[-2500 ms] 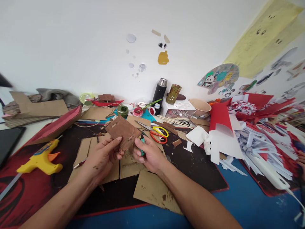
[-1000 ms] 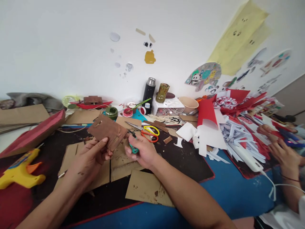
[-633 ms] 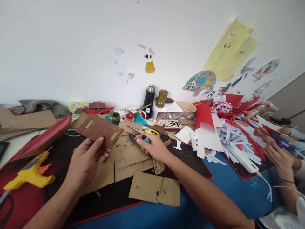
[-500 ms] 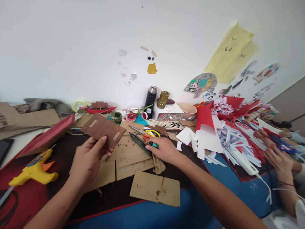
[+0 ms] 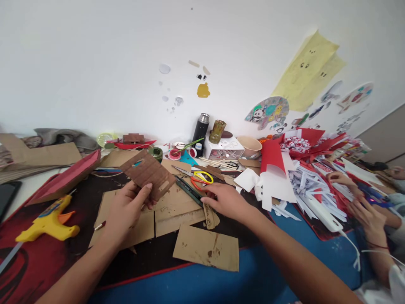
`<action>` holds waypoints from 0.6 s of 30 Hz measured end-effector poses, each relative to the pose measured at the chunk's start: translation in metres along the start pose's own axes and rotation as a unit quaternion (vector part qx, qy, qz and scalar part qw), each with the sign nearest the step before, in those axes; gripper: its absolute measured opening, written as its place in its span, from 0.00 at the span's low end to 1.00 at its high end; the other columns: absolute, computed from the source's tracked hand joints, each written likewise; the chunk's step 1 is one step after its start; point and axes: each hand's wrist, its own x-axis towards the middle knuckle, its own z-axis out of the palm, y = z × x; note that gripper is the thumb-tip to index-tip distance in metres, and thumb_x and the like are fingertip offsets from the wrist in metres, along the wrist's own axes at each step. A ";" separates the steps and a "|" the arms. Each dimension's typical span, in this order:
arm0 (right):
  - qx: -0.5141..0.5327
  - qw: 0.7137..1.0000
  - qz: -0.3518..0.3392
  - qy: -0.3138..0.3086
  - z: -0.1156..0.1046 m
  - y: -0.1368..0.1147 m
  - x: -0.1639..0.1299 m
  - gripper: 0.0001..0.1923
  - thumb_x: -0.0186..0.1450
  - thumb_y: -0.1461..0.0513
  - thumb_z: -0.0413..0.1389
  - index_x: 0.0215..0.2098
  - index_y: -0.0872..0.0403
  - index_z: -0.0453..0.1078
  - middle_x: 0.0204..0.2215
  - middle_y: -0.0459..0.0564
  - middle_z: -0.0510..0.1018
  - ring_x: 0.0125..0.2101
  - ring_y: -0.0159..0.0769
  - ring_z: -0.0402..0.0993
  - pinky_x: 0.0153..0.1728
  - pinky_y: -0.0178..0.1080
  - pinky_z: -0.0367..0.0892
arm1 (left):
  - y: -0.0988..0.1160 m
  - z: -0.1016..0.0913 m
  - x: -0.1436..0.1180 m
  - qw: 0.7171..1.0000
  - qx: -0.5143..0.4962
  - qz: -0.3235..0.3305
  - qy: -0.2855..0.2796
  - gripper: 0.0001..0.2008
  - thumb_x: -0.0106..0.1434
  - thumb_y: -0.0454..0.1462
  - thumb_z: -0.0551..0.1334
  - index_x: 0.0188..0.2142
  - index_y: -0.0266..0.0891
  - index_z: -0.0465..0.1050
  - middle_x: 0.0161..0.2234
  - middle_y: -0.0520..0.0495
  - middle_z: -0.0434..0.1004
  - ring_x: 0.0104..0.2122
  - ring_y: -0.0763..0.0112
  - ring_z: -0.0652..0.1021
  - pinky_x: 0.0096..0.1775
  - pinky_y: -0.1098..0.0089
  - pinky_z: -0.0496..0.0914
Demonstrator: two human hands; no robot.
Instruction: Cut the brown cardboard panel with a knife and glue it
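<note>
My left hand (image 5: 126, 209) holds up a brown painted cardboard panel (image 5: 148, 172) with small slots, tilted above the dark mat (image 5: 249, 217). My right hand (image 5: 226, 200) lies palm down on the mat with loose fingers. Its fingertips are at the near end of a dark green utility knife (image 5: 187, 190), which lies flat on plain cardboard sheets (image 5: 177, 207). Scissors with yellow and orange handles (image 5: 202, 179) lie just behind the knife.
A yellow glue gun (image 5: 47, 219) lies at the left. A loose cardboard piece (image 5: 207, 252) sits near the front edge. Paint pots, a black flask (image 5: 201, 126) and a white box stand at the wall. Red and white paper scraps (image 5: 284, 181) pile up on the right, beside another person's hands (image 5: 363, 202).
My right hand moved the utility knife away from the panel, laid it on the cardboard sheets and let go. My left hand kept the panel raised and turned it slightly.
</note>
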 end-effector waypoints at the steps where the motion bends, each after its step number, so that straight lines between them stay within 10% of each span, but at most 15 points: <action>1: 0.053 0.999 -0.010 0.001 0.005 -0.006 0.006 0.19 0.78 0.54 0.64 0.62 0.51 0.83 0.49 0.55 0.90 0.47 0.47 0.85 0.49 0.45 0.71 | 0.002 0.001 -0.002 1.000 0.012 0.006 -0.002 0.21 0.55 0.56 0.79 0.29 0.44 0.79 0.21 0.51 0.76 0.21 0.67 0.74 0.25 0.68 0.70; 7: 0.311 0.947 -0.026 0.079 0.038 -0.037 0.050 0.22 0.73 0.49 0.69 0.61 0.50 0.81 0.43 0.50 0.87 0.37 0.39 0.80 0.42 0.43 0.71 | 0.005 0.004 -0.009 0.997 0.074 0.027 0.003 0.20 0.55 0.56 0.78 0.33 0.45 0.81 0.23 0.50 0.79 0.22 0.64 0.75 0.26 0.67 0.70; 18: 0.555 0.831 -0.015 -0.010 0.073 -0.067 0.086 0.07 0.72 0.58 0.66 0.41 0.50 0.74 0.26 0.41 0.81 0.24 0.33 0.79 0.28 0.35 0.73 | 0.003 0.003 -0.014 0.986 0.159 0.057 0.008 0.20 0.60 0.58 0.73 0.34 0.46 0.80 0.25 0.48 0.82 0.23 0.59 0.81 0.28 0.65 0.74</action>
